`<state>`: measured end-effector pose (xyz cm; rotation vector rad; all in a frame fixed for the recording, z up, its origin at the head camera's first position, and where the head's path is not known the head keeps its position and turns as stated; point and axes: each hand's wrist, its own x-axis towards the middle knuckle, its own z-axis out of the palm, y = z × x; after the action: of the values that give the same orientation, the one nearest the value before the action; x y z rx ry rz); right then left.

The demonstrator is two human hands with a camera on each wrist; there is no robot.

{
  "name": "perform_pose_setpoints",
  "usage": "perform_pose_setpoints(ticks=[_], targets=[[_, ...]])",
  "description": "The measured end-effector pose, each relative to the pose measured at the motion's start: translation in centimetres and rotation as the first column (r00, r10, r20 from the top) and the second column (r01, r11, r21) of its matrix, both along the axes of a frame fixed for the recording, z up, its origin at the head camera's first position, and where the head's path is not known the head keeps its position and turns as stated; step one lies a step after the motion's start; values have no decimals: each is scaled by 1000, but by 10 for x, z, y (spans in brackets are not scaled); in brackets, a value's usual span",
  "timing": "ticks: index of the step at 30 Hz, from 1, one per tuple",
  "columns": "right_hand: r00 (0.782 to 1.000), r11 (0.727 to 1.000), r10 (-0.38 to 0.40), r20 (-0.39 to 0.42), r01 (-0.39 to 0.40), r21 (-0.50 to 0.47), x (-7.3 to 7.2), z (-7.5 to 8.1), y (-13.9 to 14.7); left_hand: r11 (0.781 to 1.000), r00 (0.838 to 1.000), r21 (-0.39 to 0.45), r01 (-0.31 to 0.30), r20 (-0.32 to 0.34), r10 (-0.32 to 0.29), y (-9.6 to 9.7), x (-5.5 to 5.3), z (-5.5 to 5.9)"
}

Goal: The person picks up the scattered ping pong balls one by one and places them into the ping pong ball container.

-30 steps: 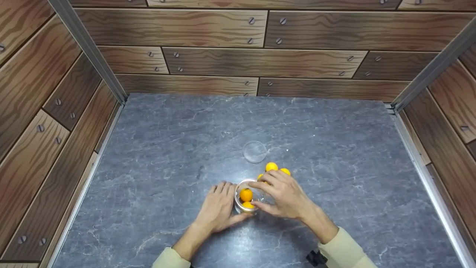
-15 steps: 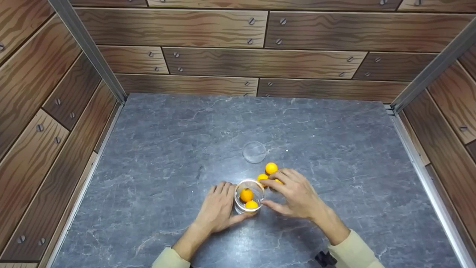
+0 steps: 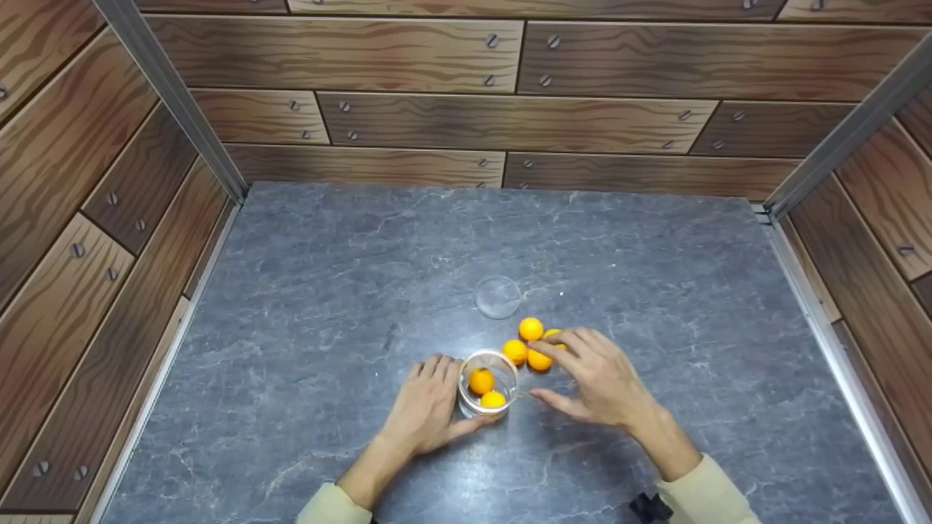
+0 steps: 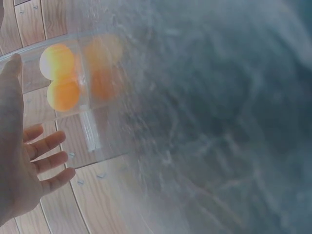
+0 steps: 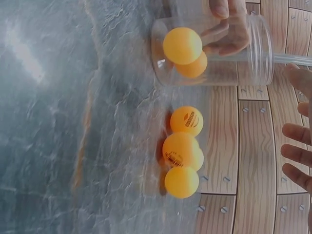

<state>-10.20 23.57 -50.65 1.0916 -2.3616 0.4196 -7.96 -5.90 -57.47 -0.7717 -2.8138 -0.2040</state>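
A clear jar [image 3: 488, 356] stands upright on the table with two orange table tennis balls [image 3: 481, 380] inside. My left hand [image 3: 426, 407] holds it, fingers along the left side and thumb across the front; in the right wrist view its fingers [image 5: 233, 36] show through the jar wall. My right hand [image 3: 597, 378] hovers to the right of the jar, thumb and fingers apart, over several loose orange table tennis balls [image 3: 515, 352]. These balls [image 5: 186, 121] sit close together beside the jar, with printing on some. Nothing shows between the right hand's fingers.
A clear round lid [image 3: 499, 297] lies flat behind the jar. The grey marble-patterned table [image 3: 349, 291] is enclosed by wood-print walls [image 3: 408, 120] at the back and sides, with metal corner posts.
My right hand has moved away from the jar's mouth to the right, over the loose balls. A ball in the jar has shifted slightly. The left hand stays on the jar.
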Motion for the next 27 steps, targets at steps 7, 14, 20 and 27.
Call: perform_pose_setpoints(ticks=[7, 14, 20, 27], targets=[[999, 999, -28, -19, 29, 27, -2, -10, 10, 1000, 1000, -3, -2, 6, 2, 0, 0, 1], [998, 998, -50, -45, 52, 38, -7, -20, 21, 1000, 1000, 7, 4, -4, -3, 0, 0, 1], [997, 995, -82, -17, 82, 54, -10, -27, 30, 1000, 1000, -5, -1, -7, 1, 0, 0, 1], [987, 986, -151, 48, 146, 80, -13, -39, 39, 1000, 1000, -6, 1, 1, -1, 0, 0, 2]])
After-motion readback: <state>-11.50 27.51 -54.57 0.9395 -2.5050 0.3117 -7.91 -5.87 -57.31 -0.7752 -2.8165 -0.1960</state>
